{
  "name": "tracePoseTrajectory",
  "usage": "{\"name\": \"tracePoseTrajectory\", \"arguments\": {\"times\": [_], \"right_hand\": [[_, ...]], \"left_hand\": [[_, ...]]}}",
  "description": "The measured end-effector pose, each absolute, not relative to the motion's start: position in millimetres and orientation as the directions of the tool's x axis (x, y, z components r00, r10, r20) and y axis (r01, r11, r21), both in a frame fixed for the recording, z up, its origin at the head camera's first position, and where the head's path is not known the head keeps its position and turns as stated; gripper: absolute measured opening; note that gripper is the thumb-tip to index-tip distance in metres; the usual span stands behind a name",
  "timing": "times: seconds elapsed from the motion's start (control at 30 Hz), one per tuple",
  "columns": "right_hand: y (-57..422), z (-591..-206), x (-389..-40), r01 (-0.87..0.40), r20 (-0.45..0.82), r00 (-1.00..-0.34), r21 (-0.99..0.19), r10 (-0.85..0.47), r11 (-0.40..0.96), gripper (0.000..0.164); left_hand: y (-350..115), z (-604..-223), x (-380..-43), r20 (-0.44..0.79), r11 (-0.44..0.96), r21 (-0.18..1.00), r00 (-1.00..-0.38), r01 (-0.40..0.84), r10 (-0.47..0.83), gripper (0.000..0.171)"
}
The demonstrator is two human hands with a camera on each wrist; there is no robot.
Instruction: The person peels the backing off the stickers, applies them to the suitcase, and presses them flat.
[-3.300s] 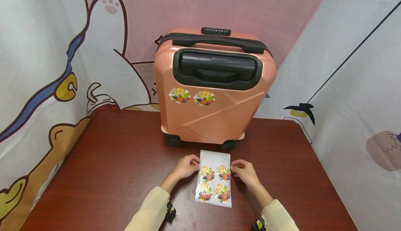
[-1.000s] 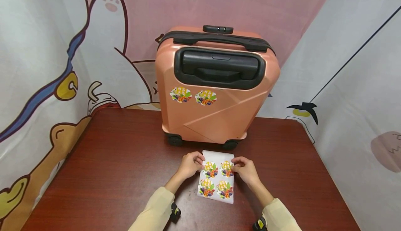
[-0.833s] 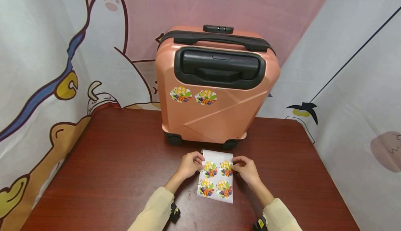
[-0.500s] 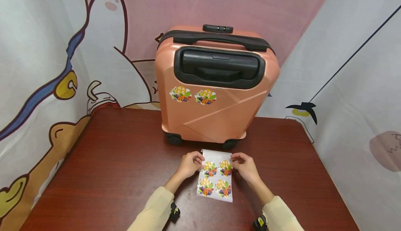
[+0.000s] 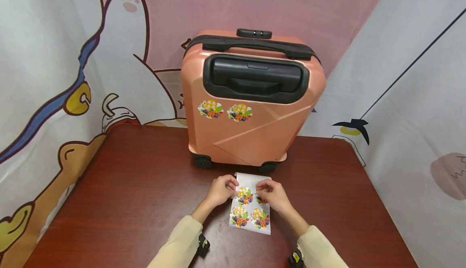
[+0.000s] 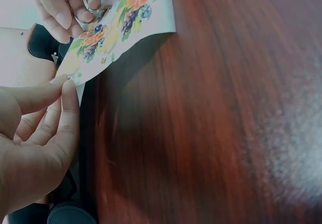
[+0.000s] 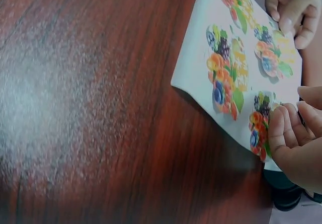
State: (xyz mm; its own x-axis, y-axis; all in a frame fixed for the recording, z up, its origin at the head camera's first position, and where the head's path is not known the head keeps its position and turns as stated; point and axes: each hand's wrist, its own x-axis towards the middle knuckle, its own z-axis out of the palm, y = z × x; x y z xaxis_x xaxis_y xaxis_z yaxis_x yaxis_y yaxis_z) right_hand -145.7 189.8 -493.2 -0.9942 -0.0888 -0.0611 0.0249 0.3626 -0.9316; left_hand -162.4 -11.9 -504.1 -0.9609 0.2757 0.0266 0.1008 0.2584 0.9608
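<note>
Left hand [image 5: 220, 190] pinches the sheet [image 5: 251, 179] at its left edge, thumb against finger. Right hand [image 5: 274, 195] is over the sheet's right side, fingers bent, covering part of the far-right sticker [image 5: 261, 200]; can't tell whether it pinches or just touches it. Sheet sits in front of the case [image 5: 247, 138], mid-width between the worktop's side edges, and its near end is curved up off the worktop [image 5: 145, 179], shadow underneath. Four fruit stickers on it, two rows of two. Case stands upright by the far edge, between the far corners, wheels [image 5: 202, 162] on the worktop, black handle [image 5: 256, 78] facing us. Two matching stickers [image 5: 239, 112] side by side below the handle, toward its left. Printed cloth [image 5: 291, 9] behind.
</note>
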Motion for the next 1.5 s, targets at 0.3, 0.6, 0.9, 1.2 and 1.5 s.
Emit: {"name": "tracePoseTrajectory", "arguments": {"times": [0.3,0.6,0.9,1.2,1.5], "right_hand": [[175,-476,-140,0.009,-0.062,-0.99,-0.924,-0.128,0.382,0.014],[165,-457,-133,-0.013,-0.043,-0.991,-0.908,-0.125,0.42,0.008],[165,-456,-132,-0.008,-0.045,-0.992,-0.907,-0.117,0.421,0.009],[165,-454,-132,-0.013,-0.05,-0.991,-0.892,-0.127,0.451,0.005],[175,-490,-142,-0.031,-0.025,-0.993,-0.893,-0.117,0.45,0.006]], "left_hand": [[-10,-503,-164,0.033,0.261,0.959,-0.958,0.111,0.286,0.019],[-8,-500,-163,0.027,0.268,0.957,-0.957,0.108,0.29,0.017],[-7,-499,-162,0.026,0.265,0.958,-0.954,0.109,0.3,0.017],[-6,-498,-161,0.04,0.271,0.955,-0.955,0.123,0.293,0.012],[-4,-502,-162,0.03,0.257,0.961,-0.96,0.105,0.278,0.011]]}}
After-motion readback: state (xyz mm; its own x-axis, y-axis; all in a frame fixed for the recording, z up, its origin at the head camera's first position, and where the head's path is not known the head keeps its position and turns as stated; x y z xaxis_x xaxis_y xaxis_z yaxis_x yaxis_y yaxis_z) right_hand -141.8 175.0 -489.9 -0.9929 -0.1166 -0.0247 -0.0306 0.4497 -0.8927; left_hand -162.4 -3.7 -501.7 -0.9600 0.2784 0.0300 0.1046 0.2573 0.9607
